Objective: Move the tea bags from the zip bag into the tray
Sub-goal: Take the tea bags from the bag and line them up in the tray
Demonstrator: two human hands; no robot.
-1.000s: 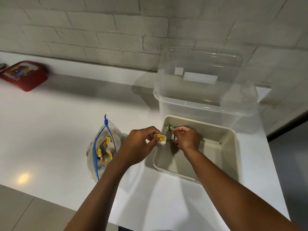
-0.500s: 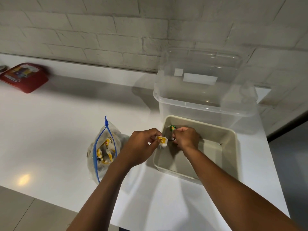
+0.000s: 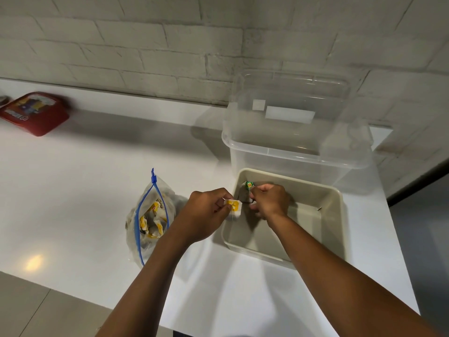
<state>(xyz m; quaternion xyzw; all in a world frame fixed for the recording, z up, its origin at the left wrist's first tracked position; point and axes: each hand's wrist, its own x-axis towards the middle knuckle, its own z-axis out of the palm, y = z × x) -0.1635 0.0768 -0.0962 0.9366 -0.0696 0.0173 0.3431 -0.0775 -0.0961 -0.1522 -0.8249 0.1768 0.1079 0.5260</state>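
Note:
A clear zip bag (image 3: 148, 215) with a blue zipper lies open on the white counter, holding several yellow-tagged tea bags. To its right stands the beige tray (image 3: 335, 210). My left hand (image 3: 206, 212) pinches a white tea bag with a yellow tag (image 3: 233, 207) at the tray's left rim. My right hand (image 3: 269, 200) is curled inside the tray's far left corner, pinching a tea bag with a green tag (image 3: 249, 185); most of that bag is hidden by the fingers.
A large clear plastic bin (image 3: 296, 132) stands directly behind the tray against the brick wall. A red packet (image 3: 34, 113) lies at the far left of the counter. The counter's edge runs close in front and on the right.
My left hand has edged slightly right and lower with the yellow-tagged tea bag, nearer the tray's rim. My right hand stays in the tray's corner.

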